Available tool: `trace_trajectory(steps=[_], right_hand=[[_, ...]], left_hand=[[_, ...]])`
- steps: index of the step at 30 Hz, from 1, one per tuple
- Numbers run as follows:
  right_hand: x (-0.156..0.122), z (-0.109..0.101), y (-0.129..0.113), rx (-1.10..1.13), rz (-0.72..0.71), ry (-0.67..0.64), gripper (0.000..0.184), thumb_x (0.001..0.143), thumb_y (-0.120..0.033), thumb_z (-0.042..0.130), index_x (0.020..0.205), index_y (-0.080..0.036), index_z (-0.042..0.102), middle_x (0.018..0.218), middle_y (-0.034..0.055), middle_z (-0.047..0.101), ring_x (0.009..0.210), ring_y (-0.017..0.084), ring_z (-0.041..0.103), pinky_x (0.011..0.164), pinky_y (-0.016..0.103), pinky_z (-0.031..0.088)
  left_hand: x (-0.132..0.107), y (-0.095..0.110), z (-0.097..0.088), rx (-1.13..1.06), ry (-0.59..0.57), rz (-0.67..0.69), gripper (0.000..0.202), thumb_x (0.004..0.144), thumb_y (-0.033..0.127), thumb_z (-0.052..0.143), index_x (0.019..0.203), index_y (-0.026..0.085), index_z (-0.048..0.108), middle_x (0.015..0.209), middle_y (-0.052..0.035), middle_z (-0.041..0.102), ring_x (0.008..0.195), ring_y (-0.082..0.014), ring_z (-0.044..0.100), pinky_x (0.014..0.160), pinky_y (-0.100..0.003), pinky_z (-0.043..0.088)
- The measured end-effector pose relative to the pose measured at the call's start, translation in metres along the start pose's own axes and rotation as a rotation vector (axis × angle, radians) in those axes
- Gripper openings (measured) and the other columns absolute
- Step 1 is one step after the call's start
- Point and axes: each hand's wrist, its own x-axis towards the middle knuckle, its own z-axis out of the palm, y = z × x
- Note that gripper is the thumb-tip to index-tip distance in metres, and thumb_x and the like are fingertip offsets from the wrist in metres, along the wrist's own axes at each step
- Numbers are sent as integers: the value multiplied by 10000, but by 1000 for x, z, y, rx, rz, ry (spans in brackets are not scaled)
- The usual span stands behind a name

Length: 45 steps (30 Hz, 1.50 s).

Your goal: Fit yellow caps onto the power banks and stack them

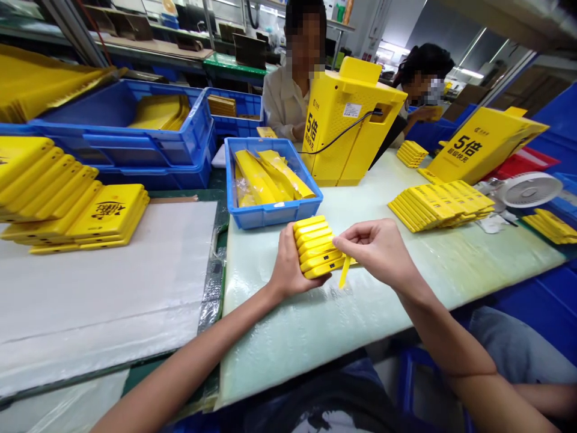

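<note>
My left hand [291,264] is wrapped round a stack of several yellow power banks [315,243], holding it from the left side and beneath, above the table. Small dark ports show on the ends of the lower ones. To the right of the stack, my right hand [372,246] is closed in a pinch on a narrow yellow strip [345,272], which hangs down from the fingertips. The fingertips are close against the right side of the stack; whether they touch it I cannot tell. What the strip is made of does not show.
A blue bin [274,210] with yellow pieces stands behind my hands. Beyond it is a yellow cabinet [347,132]. Stacked yellow power banks [112,210] lie at left, more [437,204] at right near a white fan [529,189]. Two people sit across the table [288,337].
</note>
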Motion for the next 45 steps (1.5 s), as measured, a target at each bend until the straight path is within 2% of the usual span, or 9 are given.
trace_trajectory(steps=[3,6,8,10,15,22,29,34,45], right_hand=[[5,-9,-1,-290,-88,-43,167,802,-253,800,647,-201,833,630,63,765,571,194,669,522,290,469],[5,-30,-9,-540,-174,17,206,807,-236,888,612,-218,827,596,77,743,528,187,616,497,317,404],[1,-44,-16,-447,-199,73,175,807,-347,964,713,-228,878,655,81,778,548,196,647,489,316,438],[-4,-49,-21,-208,-189,107,254,770,-457,1015,851,-238,918,727,74,813,588,210,704,495,310,520],[-17,-22,-13,113,-72,169,321,665,-447,1076,801,-220,895,738,75,820,621,225,764,550,331,671],[-21,4,-7,127,-3,105,290,653,-418,1055,734,-213,866,720,73,816,630,234,791,591,332,708],[-17,6,-6,99,16,88,152,657,-297,965,708,-205,856,705,68,809,616,212,776,560,288,663],[-15,2,-8,144,51,36,144,641,-289,957,693,-205,851,663,58,783,609,213,768,560,298,673],[-18,7,-5,182,98,89,160,615,-275,959,686,-194,840,665,57,792,600,205,770,567,280,665]], left_hand=[[0,0,0,4,-12,0,1443,650,653,1005,1727,248,135,1584,-215,473,1483,-487,545,1274,-706,482],[0,-1,0,16,-20,-2,1446,643,643,1014,1727,243,144,1577,-216,481,1484,-489,548,1285,-710,472],[0,-1,0,15,-19,3,1432,648,650,1012,1722,231,163,1573,-218,488,1482,-489,554,1288,-711,470],[-1,-1,0,6,-13,7,1413,658,667,1005,1717,222,182,1570,-220,494,1478,-487,559,1286,-711,474],[0,0,0,-12,-12,-10,1411,664,682,994,1718,225,176,1551,-221,505,1459,-484,565,1269,-710,490],[0,-1,0,-29,-1,-18,1419,640,678,997,1718,247,181,1549,-202,512,1457,-476,571,1260,-704,496],[-1,-2,-1,5,-20,-7,1435,656,650,1006,1723,234,142,1594,-224,471,1496,-494,539,1276,-718,481],[0,-1,-1,5,-25,-5,1441,643,642,1016,1720,258,140,1585,-213,474,1490,-494,542,1268,-721,489],[0,0,-2,2,-29,22,1419,680,657,989,1730,251,124,1559,-205,470,1447,-475,557,1254,-711,499]])
